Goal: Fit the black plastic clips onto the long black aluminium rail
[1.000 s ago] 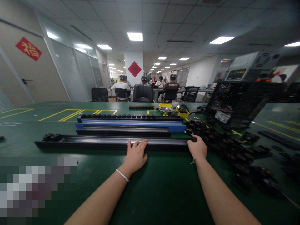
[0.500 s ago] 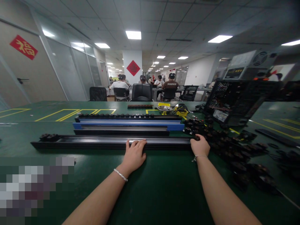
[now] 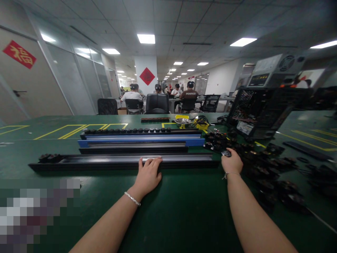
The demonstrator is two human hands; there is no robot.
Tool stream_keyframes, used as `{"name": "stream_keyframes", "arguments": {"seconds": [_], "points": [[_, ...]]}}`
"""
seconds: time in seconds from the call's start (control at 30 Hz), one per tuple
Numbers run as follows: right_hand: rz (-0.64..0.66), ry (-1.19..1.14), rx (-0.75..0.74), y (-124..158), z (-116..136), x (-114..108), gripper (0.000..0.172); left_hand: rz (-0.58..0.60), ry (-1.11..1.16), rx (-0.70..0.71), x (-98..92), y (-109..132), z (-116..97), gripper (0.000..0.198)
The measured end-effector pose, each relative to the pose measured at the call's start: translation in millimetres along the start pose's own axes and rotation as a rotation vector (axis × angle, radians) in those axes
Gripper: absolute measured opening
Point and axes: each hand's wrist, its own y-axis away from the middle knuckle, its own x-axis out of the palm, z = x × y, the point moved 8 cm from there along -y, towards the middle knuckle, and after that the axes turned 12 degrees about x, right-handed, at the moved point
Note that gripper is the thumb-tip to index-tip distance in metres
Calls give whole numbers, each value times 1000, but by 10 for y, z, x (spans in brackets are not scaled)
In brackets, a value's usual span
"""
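A long black rail with a shiny metal channel inside lies across the green table in front of me. My left hand rests at its near side, fingers hooked over the wall into the channel and thumb outside. Beyond the rail's right end, my right hand pinches a small dark part between thumb and fingers, apart from the rail. At the channel's left end sit a few small black parts. To the right of my right hand spreads a pile of similar black parts.
Behind the rail lie a shorter black rail, a blue rail and a rail lined with black parts. A metal dish stands farther back. An open computer case is at right. People sit at far desks.
My right hand has moved right, off the rail's end, and the small dark part between its fingers now shows. My left hand stays on the rail. The view has shifted slightly.
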Motion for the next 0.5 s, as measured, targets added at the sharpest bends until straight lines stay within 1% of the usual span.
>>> {"name": "stream_keyframes", "arguments": {"seconds": [0.13,0.27,0.4,0.5], "points": [[31,85,-7,-32,-24,61,51,-8,11,2,5,5,5,49],[90,171,-78,-88,25,138,51,-19,24,8,-4,9,4,50],[53,228,-111,-101,61,129,55,-15,41,10,-11,5,-3,50],[39,304,-87,-54,59,104,51,0,45,-3,0,7,-3,50]]}}
